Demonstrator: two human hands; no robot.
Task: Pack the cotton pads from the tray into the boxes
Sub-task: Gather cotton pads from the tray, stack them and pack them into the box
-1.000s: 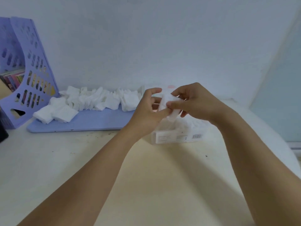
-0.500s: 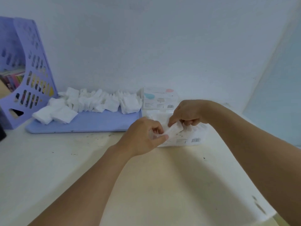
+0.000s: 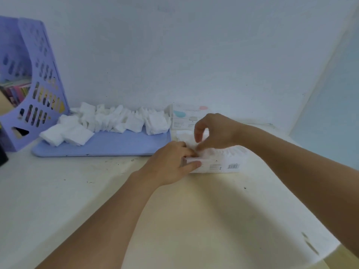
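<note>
The left hand point(image 3: 172, 164) holds the near box point(image 3: 219, 162) by its front edge, thumb pinching the rim; the right hand point(image 3: 215, 131) pinches cotton pads inside that box with its fingertips; more cotton pads point(image 3: 108, 123) lie on the purple tray point(image 3: 116, 144), just left; a second box point(image 3: 186, 117) stands behind; a purple file rack point(image 3: 37, 84) sits far left.

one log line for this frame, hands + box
left hand: grips near box end | right hand: pinching pads into box | tray: pads remain
</note>
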